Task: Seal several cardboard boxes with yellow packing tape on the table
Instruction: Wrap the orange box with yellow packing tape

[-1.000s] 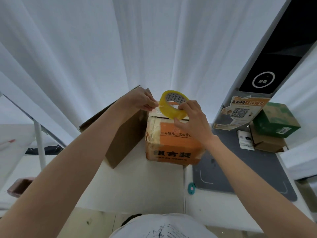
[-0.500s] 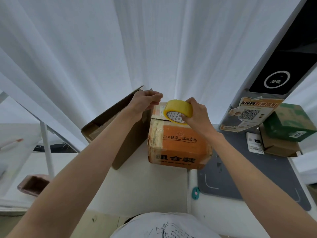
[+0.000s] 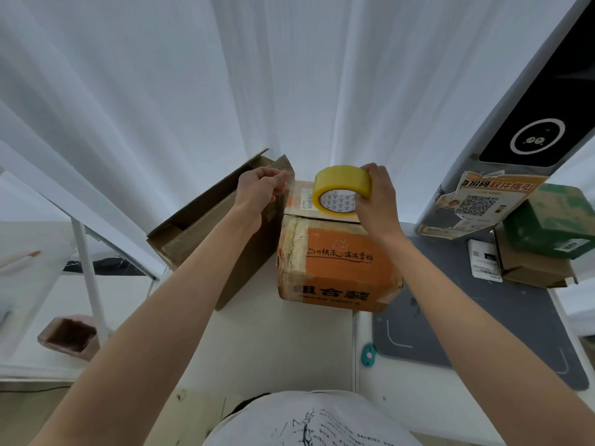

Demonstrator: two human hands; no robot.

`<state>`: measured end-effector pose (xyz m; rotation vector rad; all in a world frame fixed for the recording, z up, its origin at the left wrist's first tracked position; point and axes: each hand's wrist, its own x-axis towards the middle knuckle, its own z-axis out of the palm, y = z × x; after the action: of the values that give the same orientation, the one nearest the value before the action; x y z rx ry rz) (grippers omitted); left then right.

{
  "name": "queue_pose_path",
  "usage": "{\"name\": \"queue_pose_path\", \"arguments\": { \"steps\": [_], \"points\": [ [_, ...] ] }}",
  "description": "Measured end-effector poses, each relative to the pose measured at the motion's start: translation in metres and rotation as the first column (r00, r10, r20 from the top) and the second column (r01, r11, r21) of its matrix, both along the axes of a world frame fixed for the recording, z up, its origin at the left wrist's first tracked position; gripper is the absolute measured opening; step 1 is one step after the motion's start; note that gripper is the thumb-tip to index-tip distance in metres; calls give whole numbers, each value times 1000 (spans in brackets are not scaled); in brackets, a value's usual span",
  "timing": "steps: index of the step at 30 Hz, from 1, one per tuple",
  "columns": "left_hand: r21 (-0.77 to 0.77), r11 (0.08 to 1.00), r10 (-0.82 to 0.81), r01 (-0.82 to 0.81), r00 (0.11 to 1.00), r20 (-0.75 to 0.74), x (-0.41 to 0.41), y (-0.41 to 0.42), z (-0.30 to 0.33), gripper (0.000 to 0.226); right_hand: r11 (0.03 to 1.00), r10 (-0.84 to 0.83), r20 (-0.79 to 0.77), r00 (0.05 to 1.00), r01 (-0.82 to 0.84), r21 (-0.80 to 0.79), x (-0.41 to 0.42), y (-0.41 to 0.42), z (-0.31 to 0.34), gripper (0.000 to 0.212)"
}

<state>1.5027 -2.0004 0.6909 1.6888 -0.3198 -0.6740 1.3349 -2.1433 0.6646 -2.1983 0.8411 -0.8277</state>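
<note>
Right hand grips the tape roll above the orange box; left hand pinches something, the tape end too faint to confirm.

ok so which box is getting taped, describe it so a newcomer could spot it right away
On the white table, look between the two hands. It is the orange box with black printed characters, under the yellow tape roll that the right hand holds. The brown box beside it is plain and open; the green box sits far right.
</note>
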Motion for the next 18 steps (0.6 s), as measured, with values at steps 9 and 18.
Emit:
{"name": "queue_pose_path", "arguments": {
  "steps": [9, 18],
  "points": [
    [39, 997, 70, -70, 997, -17, 16, 7, -23, 6, 974, 4, -234, 972, -57, -221, 10, -8, -2, 51],
    [42, 997, 58, -58, 998, 11, 23, 14, -45, 17, 974, -8, -216, 976, -41, -221, 8, -14, -21, 53]
  ]
}}
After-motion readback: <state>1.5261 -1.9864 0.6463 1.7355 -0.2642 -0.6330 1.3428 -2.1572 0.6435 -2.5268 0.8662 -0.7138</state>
